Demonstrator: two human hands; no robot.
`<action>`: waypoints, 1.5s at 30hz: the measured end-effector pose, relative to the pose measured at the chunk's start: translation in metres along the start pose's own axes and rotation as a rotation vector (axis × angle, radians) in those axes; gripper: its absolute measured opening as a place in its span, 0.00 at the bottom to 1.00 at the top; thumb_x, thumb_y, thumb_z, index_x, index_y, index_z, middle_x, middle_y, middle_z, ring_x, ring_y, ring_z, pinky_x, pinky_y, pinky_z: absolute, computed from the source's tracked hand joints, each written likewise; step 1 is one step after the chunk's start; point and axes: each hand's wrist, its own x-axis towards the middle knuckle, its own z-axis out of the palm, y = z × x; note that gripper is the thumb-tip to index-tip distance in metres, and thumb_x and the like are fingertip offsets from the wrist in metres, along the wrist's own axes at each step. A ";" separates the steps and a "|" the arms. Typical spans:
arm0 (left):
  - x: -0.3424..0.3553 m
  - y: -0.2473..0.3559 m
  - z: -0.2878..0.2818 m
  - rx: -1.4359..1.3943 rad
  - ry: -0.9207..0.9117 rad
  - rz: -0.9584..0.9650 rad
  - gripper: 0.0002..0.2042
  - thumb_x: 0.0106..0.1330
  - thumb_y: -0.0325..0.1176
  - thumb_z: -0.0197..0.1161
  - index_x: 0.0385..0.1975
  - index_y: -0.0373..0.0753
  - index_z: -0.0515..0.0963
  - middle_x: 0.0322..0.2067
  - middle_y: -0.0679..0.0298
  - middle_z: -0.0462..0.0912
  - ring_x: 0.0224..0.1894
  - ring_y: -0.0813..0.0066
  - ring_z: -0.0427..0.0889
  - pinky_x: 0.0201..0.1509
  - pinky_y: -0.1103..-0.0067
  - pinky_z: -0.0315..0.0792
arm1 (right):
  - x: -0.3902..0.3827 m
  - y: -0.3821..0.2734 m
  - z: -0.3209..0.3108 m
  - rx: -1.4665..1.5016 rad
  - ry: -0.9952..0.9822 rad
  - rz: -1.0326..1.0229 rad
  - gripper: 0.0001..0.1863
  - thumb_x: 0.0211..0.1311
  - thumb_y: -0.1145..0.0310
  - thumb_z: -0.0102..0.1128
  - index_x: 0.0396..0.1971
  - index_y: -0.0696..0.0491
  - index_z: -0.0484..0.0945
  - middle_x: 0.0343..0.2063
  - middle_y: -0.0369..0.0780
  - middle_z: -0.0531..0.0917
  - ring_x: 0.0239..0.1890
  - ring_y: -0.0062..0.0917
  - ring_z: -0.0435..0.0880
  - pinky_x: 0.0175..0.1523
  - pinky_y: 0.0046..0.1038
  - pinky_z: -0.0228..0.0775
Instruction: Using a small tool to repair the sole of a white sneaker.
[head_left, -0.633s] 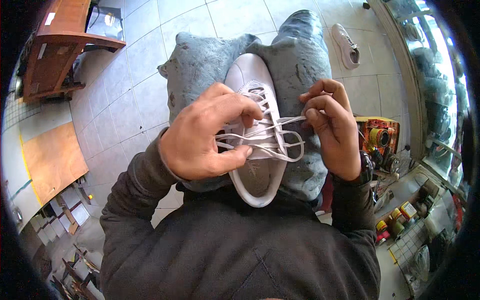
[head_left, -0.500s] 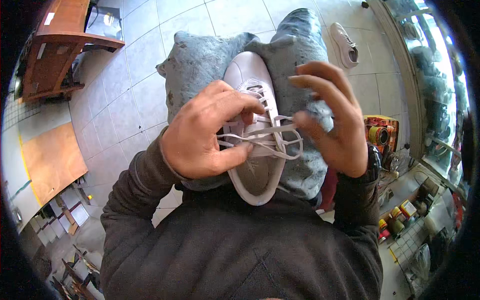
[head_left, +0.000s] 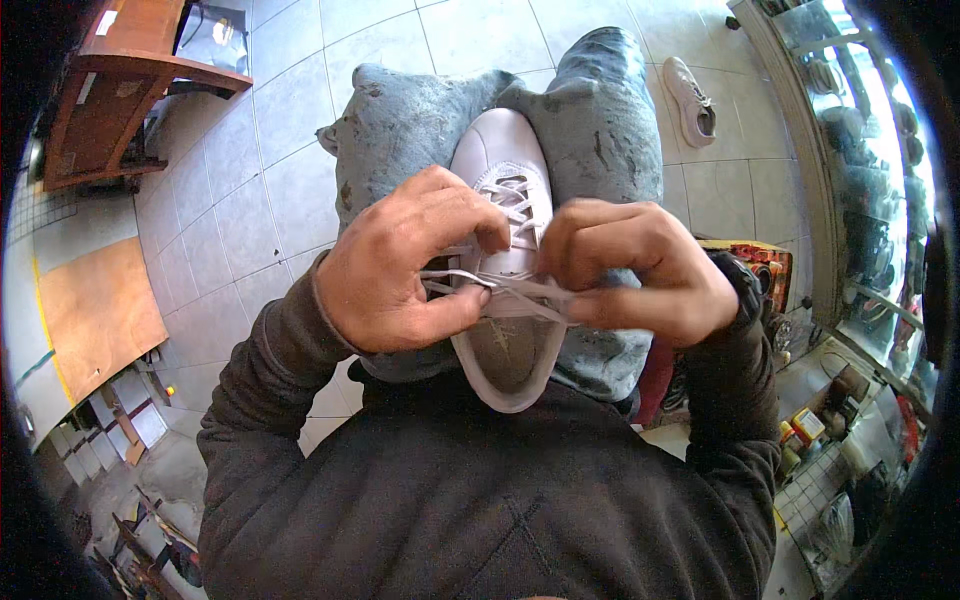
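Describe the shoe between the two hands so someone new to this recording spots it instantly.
Find the worn blue-grey trouser legs mid-view. Between them lies a pale shoe, its toe pointing away from the person. Unlike the similar shoe on the tiled floor at upper right, it has the left hand and right hand at its laces.

The pale shoe (head_left: 498,137) lies upright on the lap (head_left: 405,120), toe far and heel near, its opening facing up. Its white lace (head_left: 542,291) criss-crosses down the front; just beyond the opening, loose strands cross one another and stretch out left and right, blurred on the right.
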 end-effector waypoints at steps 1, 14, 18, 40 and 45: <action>-0.001 -0.001 -0.002 -0.014 -0.005 0.003 0.22 0.52 0.28 0.74 0.50 0.37 0.81 0.45 0.56 0.82 0.50 0.56 0.82 0.57 0.67 0.77 | -0.001 0.001 -0.004 0.222 -0.033 0.018 0.12 0.57 0.70 0.73 0.27 0.60 0.77 0.29 0.45 0.79 0.35 0.38 0.81 0.44 0.38 0.73; 0.001 -0.010 0.001 -0.003 -0.034 0.024 0.20 0.45 0.25 0.70 0.42 0.38 0.80 0.42 0.60 0.85 0.48 0.56 0.81 0.54 0.65 0.77 | -0.005 -0.007 0.014 -0.775 0.068 -0.011 0.22 0.53 0.52 0.83 0.39 0.50 0.85 0.46 0.44 0.78 0.44 0.41 0.84 0.44 0.42 0.81; -0.005 -0.025 -0.001 -0.031 -0.041 0.102 0.18 0.45 0.26 0.69 0.40 0.40 0.81 0.42 0.61 0.87 0.46 0.59 0.82 0.51 0.67 0.80 | -0.013 0.000 0.005 -0.755 0.025 -0.040 0.22 0.53 0.50 0.82 0.37 0.49 0.84 0.48 0.46 0.78 0.49 0.45 0.83 0.46 0.45 0.80; 0.045 0.002 -0.018 0.483 -0.308 0.081 0.12 0.57 0.37 0.70 0.35 0.36 0.83 0.38 0.55 0.83 0.41 0.47 0.86 0.44 0.58 0.81 | 0.035 -0.006 0.002 -0.794 -0.096 0.125 0.09 0.56 0.68 0.66 0.32 0.58 0.85 0.40 0.47 0.82 0.42 0.44 0.88 0.46 0.44 0.82; 0.037 -0.020 -0.008 -0.059 -0.204 -0.091 0.09 0.66 0.34 0.65 0.37 0.34 0.79 0.37 0.56 0.80 0.40 0.56 0.82 0.46 0.65 0.78 | 0.022 0.017 -0.014 -0.165 0.013 0.140 0.08 0.57 0.73 0.62 0.35 0.61 0.81 0.39 0.44 0.78 0.43 0.36 0.80 0.52 0.35 0.73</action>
